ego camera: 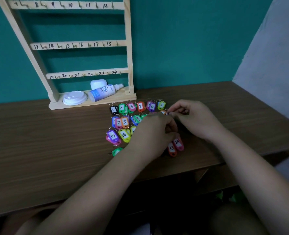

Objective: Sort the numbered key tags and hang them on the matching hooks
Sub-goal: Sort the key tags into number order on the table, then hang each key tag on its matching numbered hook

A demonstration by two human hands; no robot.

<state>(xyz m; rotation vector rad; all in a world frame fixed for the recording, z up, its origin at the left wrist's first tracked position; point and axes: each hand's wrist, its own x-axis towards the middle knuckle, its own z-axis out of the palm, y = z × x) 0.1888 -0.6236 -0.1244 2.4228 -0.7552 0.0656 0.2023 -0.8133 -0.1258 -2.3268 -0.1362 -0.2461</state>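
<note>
Coloured numbered key tags [123, 122] lie in rows on the brown table [38, 141]: 1 to 6 at the back, then 7, 8, 9, then 13 and 14, with 23 and 24 at the front right. My left hand [153, 133] lies over the middle of the rows with its fingers curled and hides several tags. My right hand [189, 116] pinches a small tag [164, 112] beside tag 6. The wooden hook rack [82, 44] stands behind, its rails numbered up to 24 and its hooks bare.
On the rack's base lie a white plastic lid [74, 97], a spray bottle [104, 92] and a white case [98, 83]. A teal wall is behind, and a grey wall [276, 48] closes the right side. The table's front edge is near my forearms.
</note>
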